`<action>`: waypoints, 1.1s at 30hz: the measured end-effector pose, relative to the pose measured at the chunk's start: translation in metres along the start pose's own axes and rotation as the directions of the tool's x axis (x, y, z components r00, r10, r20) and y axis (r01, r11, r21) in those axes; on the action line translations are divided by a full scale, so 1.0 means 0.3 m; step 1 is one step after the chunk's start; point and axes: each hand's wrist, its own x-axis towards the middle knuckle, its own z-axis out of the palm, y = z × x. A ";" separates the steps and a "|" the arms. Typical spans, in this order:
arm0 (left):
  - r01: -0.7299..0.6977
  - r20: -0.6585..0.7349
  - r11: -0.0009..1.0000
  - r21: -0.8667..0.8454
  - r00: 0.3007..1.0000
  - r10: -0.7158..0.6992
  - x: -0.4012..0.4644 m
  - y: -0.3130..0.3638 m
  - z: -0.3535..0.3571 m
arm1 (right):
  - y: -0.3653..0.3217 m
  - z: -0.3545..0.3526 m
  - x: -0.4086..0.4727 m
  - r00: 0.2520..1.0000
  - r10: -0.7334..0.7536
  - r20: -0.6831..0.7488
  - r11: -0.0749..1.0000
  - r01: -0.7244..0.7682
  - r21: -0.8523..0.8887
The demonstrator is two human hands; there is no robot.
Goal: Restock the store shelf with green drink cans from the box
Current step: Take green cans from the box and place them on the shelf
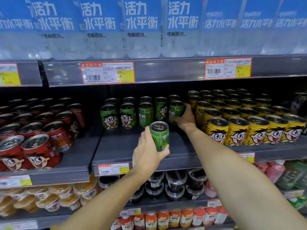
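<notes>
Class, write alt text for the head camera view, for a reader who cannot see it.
Two bare arms reach to a store shelf: the left hand holds a green can upright above the bare shelf front, while the right hand grips another green can beside the green row. Red cans stand left, yellow cans right.

Grey metal store shelving (146,156) fills the view, stacked in tiers with clear plastic price rails along each front edge. Orange-and-yellow price tags (108,73) sit in the rails. The top tier carries blue-labelled water bottles (141,27). Below, red cans (39,151) stand at the left and yellow cans (237,131) at the right. Lower tiers hold orange fruit cups (54,196), dark lidded tubs (174,185) and small orange bottles (166,219). The light is even, with the shelf backs in shadow.
</notes>
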 end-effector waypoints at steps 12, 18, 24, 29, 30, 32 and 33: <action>0.036 0.018 0.998 -0.047 0.999 -0.036 -0.008 0.023 -0.022 | -0.054 -0.164 -0.231 0.913 0.106 0.394 0.898 0.083 -0.433; 0.057 0.011 0.996 -0.072 0.998 -0.057 -0.015 0.026 -0.022 | -0.038 -0.225 -0.379 0.842 0.102 0.530 0.696 0.320 -0.642; 0.053 0.006 0.996 -0.071 0.999 -0.052 -0.018 0.025 -0.017 | -0.006 -0.193 -0.465 0.907 -0.027 0.421 0.660 0.332 -0.673; 0.027 0.020 0.987 -0.158 1.000 -0.024 -0.020 0.015 -0.031 | 0.016 -0.175 -0.481 0.922 -0.067 0.382 0.611 0.340 -0.715; 0.034 0.030 0.984 -0.176 0.999 -0.029 -0.019 0.013 -0.036 | 0.016 -0.175 -0.483 0.921 -0.062 0.384 0.611 0.339 -0.716; 0.101 0.063 0.969 -0.225 0.994 -0.089 -0.011 0.010 -0.040 | 0.015 -0.176 -0.485 0.919 -0.058 0.390 0.608 0.343 -0.717; 0.144 0.080 0.957 -0.250 0.989 -0.127 -0.005 0.008 -0.040 | 0.015 -0.177 -0.487 0.918 -0.061 0.391 0.606 0.345 -0.717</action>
